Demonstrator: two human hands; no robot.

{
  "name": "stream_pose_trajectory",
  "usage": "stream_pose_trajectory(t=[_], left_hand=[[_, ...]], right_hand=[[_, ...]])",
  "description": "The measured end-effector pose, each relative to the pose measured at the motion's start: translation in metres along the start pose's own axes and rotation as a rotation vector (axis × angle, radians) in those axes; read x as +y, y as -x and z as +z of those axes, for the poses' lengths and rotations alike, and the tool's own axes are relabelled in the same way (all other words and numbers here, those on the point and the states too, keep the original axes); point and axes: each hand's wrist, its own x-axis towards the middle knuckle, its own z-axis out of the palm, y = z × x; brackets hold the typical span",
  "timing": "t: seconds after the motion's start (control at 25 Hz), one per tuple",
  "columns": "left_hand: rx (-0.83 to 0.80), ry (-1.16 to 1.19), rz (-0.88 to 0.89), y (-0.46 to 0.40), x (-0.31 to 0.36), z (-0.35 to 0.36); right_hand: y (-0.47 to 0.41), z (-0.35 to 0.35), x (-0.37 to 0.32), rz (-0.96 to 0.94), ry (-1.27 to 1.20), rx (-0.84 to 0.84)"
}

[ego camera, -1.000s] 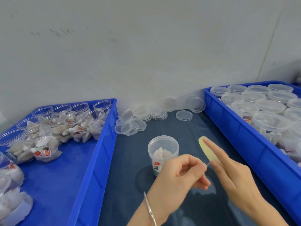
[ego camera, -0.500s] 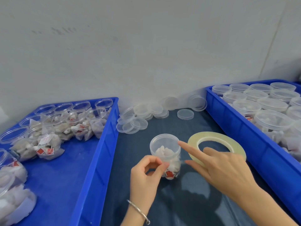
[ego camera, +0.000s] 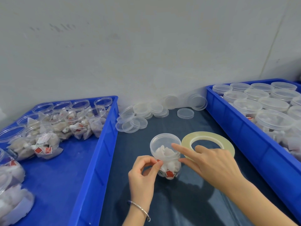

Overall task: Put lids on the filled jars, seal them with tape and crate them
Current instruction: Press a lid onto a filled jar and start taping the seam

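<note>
Clear round plastic jar [ego camera: 166, 154] with lid on dark cloth surface [ego camera: 187, 201], left hand [ego camera: 143, 175] grip pinching its rim, right hand [ego camera: 210, 162] fingers straight, flat tape ring [ego camera: 208, 142] under them.

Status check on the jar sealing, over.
Left hand pinching tape end at the lidded jar. Right hand on the tape roll, index finger on the lid. Nothing in the way.
</note>
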Motion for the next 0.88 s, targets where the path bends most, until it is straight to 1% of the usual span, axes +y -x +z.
stream_pose_trajectory(t=[0.16, 0.32, 0.48, 0.64, 0.8, 0.88], left_hand=[[-0.022, 0.023, 0.014, 0.003, -0.001, -0.001], [-0.08, 0.061, 0.028, 0.005, -0.001, -0.005], [-0.018, 0.043, 0.013, 0.0, -0.005, -0.002], [0.004, 0.063, -0.016, -0.004, -0.008, 0.001], [0.033, 0.025, 0.008, -0.006, -0.007, 0.003], [0.05, 0.074, -0.023, -0.011, -0.006, 0.002]], right_hand=[[0.0, -0.001, 0.001, -0.015, -0.016, -0.02], [-0.002, -0.001, 0.003, -0.028, -0.025, -0.026], [-0.003, -0.001, 0.001, -0.021, -0.041, -0.023], [-0.003, 0.0, 0.0, 0.003, -0.038, -0.016], [-0.004, 0.0, -0.001, 0.032, -0.032, 0.026], [-0.004, 0.001, 0.0, 0.048, -0.045, 0.042]])
